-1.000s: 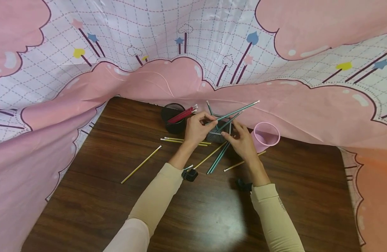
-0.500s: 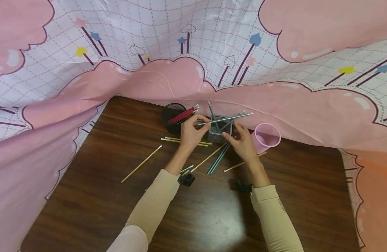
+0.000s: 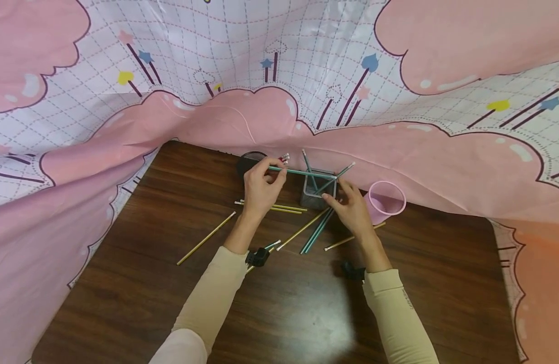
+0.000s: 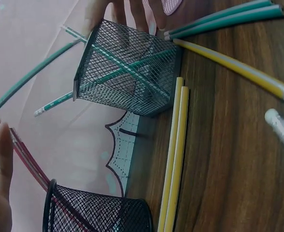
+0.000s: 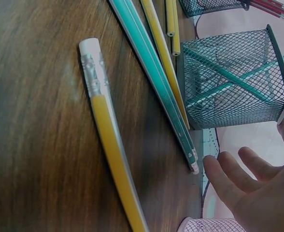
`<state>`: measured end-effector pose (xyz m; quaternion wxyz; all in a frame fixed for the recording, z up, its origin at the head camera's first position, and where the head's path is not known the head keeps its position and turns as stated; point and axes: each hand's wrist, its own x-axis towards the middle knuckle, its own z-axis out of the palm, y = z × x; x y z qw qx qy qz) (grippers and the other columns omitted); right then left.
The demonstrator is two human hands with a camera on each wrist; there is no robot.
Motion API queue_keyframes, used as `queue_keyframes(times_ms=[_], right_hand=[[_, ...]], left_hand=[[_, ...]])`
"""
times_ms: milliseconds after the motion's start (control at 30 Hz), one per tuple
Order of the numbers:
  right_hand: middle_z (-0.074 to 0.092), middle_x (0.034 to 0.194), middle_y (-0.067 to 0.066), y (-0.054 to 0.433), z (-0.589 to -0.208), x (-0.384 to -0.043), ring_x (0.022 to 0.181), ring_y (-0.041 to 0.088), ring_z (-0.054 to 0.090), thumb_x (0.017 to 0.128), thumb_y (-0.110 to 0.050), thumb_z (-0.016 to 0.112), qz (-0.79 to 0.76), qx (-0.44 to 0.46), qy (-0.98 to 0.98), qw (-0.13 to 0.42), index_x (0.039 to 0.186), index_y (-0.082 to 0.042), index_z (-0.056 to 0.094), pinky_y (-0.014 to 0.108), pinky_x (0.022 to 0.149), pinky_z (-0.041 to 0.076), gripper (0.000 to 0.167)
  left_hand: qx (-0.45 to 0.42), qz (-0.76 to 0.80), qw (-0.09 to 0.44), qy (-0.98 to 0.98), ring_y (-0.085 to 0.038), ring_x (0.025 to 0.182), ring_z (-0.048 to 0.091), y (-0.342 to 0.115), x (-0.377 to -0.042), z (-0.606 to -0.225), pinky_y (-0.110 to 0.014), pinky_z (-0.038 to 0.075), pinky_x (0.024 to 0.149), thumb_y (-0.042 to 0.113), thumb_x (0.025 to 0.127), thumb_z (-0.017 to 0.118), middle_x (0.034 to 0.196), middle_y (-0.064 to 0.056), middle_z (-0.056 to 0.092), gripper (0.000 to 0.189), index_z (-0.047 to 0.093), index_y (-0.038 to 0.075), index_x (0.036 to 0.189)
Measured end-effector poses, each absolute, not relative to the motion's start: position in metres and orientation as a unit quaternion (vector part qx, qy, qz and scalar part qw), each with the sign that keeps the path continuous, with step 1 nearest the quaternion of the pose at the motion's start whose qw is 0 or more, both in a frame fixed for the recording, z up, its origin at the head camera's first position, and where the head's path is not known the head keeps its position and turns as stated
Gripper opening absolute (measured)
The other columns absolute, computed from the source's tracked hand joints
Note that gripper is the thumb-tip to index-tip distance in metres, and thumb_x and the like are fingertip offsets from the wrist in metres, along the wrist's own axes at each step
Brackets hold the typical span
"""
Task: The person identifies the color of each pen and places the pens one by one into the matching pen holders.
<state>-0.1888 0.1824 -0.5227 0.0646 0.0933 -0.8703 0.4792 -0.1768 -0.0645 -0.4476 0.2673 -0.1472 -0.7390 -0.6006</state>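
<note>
My left hand pinches a green pencil between thumb and fingers. The pencil lies nearly level, its eraser end at the rim of a square black mesh pencil holder. Two green pencils lean crossed inside that holder. With thumb and forefinger, my right hand holds the holder's rim at its right side; the other fingers stay loose beside it. Behind my left hand stands a round black mesh holder with several red pencils in it.
A pink cup stands right of my right hand. Loose yellow pencils and green pencils lie across the dark wooden table. A patterned pink-and-white cloth hangs along the table's back edge.
My left hand has moved left with the green pencil, swinging it from a slant to nearly level and lowering its eraser end to the square holder. My right hand has hardly moved.
</note>
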Motion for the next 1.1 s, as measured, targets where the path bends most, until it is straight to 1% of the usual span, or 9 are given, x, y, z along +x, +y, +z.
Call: queue_keyframes(times_ms=[100, 233, 333, 433, 567, 667, 833, 900, 1100], right_hand=[[0.054, 0.132, 0.019, 0.182, -0.523, -0.189, 0.104, 0.034, 0.064, 0.090, -0.020, 0.076, 0.480, 0.092, -0.870, 0.064, 0.150, -0.017, 0.046, 0.053, 0.084, 0.051, 0.068], [0.053, 0.134, 0.020, 0.181, -0.524, -0.190, 0.105, 0.035, 0.065, 0.090, -0.021, 0.076, 0.482, 0.095, -0.869, 0.065, 0.150, -0.016, 0.045, 0.053, 0.086, 0.051, 0.068], [0.052, 0.137, 0.020, 0.182, -0.524, -0.191, 0.107, 0.036, 0.065, 0.090, -0.022, 0.076, 0.481, 0.095, -0.869, 0.064, 0.151, -0.016, 0.044, 0.054, 0.088, 0.051, 0.069], [0.050, 0.140, 0.020, 0.182, -0.523, -0.190, 0.109, 0.036, 0.064, 0.091, -0.022, 0.075, 0.485, 0.092, -0.868, 0.056, 0.152, -0.017, 0.043, 0.054, 0.090, 0.051, 0.070], [0.049, 0.141, 0.019, 0.181, -0.523, -0.189, 0.111, 0.036, 0.063, 0.091, -0.024, 0.075, 0.486, 0.088, -0.868, 0.046, 0.152, -0.020, 0.042, 0.054, 0.092, 0.051, 0.070], [0.050, 0.139, 0.019, 0.181, -0.525, -0.189, 0.110, 0.035, 0.064, 0.090, -0.023, 0.076, 0.488, 0.087, -0.867, 0.052, 0.152, -0.019, 0.043, 0.053, 0.090, 0.051, 0.070], [0.051, 0.137, 0.019, 0.182, -0.527, -0.189, 0.108, 0.036, 0.065, 0.090, -0.020, 0.076, 0.497, 0.091, -0.861, 0.058, 0.151, -0.017, 0.044, 0.052, 0.088, 0.051, 0.069], [0.051, 0.137, 0.019, 0.183, -0.527, -0.189, 0.109, 0.036, 0.064, 0.090, -0.020, 0.076, 0.494, 0.091, -0.863, 0.057, 0.151, -0.017, 0.044, 0.050, 0.087, 0.051, 0.069], [0.051, 0.137, 0.018, 0.182, -0.527, -0.188, 0.110, 0.033, 0.063, 0.090, -0.023, 0.076, 0.482, 0.080, -0.870, 0.058, 0.151, -0.020, 0.045, 0.034, 0.082, 0.050, 0.068]], left_hand=[[-0.156, -0.590, 0.266, -0.747, -0.032, 0.069, 0.066, -0.065, -0.182, -0.450, -0.030, 0.053, 0.053, -0.014, 0.084, 0.067, 0.089, -0.020, 0.065, 0.009, 0.065, -0.009, 0.092], [-0.157, -0.592, 0.258, -0.747, -0.029, 0.077, 0.068, -0.069, -0.194, -0.463, -0.029, 0.056, 0.058, -0.011, 0.085, 0.068, 0.093, -0.017, 0.066, 0.014, 0.066, -0.006, 0.098], [-0.160, -0.601, 0.245, -0.744, -0.023, 0.078, 0.068, -0.071, -0.201, -0.470, -0.028, 0.057, 0.058, -0.005, 0.088, 0.069, 0.096, -0.013, 0.066, 0.023, 0.063, -0.002, 0.110], [-0.165, -0.609, 0.232, -0.740, -0.027, 0.078, 0.068, -0.069, -0.195, -0.458, -0.034, 0.058, 0.058, -0.004, 0.088, 0.070, 0.100, -0.019, 0.066, 0.033, 0.059, -0.005, 0.119], [-0.164, -0.622, 0.225, -0.732, -0.035, 0.077, 0.067, -0.066, -0.183, -0.441, -0.042, 0.057, 0.058, -0.008, 0.086, 0.070, 0.104, -0.027, 0.064, 0.037, 0.057, -0.010, 0.120], [-0.160, -0.623, 0.221, -0.733, -0.035, 0.078, 0.067, -0.068, -0.181, -0.442, -0.039, 0.057, 0.059, -0.007, 0.087, 0.070, 0.106, -0.027, 0.065, 0.037, 0.057, -0.009, 0.122], [-0.155, -0.620, 0.213, -0.739, -0.035, 0.078, 0.066, -0.073, -0.177, -0.444, -0.042, 0.057, 0.059, -0.006, 0.088, 0.069, 0.107, -0.027, 0.063, 0.038, 0.056, -0.010, 0.123], [-0.153, -0.619, 0.207, -0.742, -0.035, 0.077, 0.065, -0.077, -0.174, -0.444, -0.043, 0.056, 0.059, -0.006, 0.089, 0.069, 0.107, -0.027, 0.063, 0.038, 0.055, -0.010, 0.123], [-0.133, -0.615, 0.199, -0.751, -0.034, 0.076, 0.065, -0.091, -0.164, -0.447, -0.036, 0.055, 0.059, -0.004, 0.089, 0.069, 0.101, -0.024, 0.065, 0.034, 0.058, -0.008, 0.121]])
